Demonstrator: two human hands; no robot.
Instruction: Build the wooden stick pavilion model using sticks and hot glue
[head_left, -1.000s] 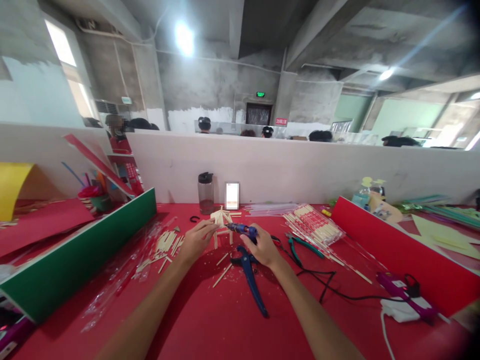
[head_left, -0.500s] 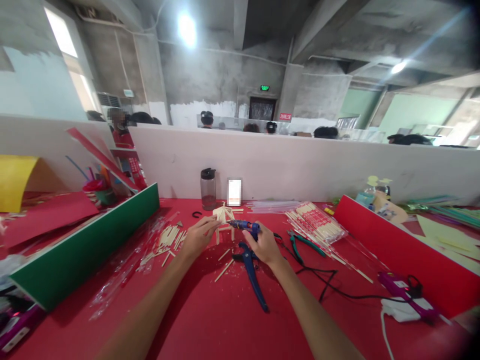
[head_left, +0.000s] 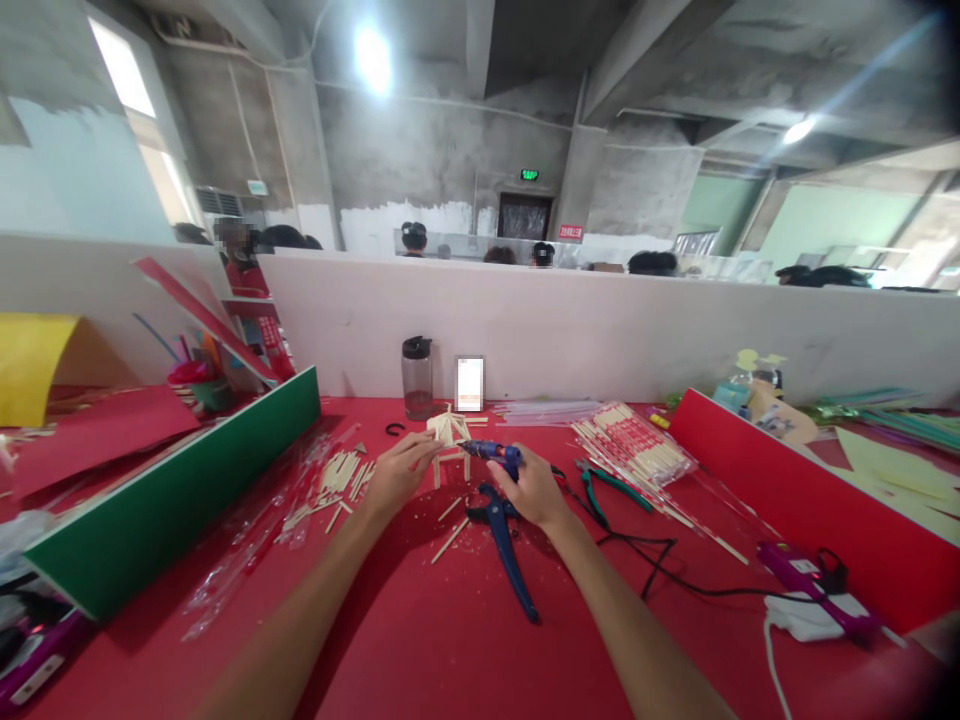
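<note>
My right hand (head_left: pixel 536 488) is wrapped round a blue glue gun (head_left: pixel 491 453), its nozzle pointing left. The nozzle tip is close to a small model of pale wooden sticks (head_left: pixel 450 428), which stands on legs and has a pointed top. From the left, my left hand (head_left: pixel 403 472) pinches at the model's near side with its fingers together; the exact spot under the fingertips is hidden. Below the glue gun lies a dark blue hand cutter (head_left: pixel 508 560). Loose short sticks (head_left: pixel 450 540) and crumbs are scattered beside it.
Cut sticks (head_left: pixel 343 475) lie left, bundled sticks (head_left: pixel 634 445) right, near green-handled pliers (head_left: pixel 615 487). A black cable (head_left: pixel 660 560) runs to a purple power strip (head_left: pixel 814 590). A bottle (head_left: pixel 417 380) and lit phone (head_left: pixel 470 384) stand behind. Green (head_left: pixel 187 490) and red (head_left: pixel 817 510) boards flank the table.
Almost nothing differs. Both hands, the glue gun and the stick model keep their places; the whole view has shifted very slightly.
</note>
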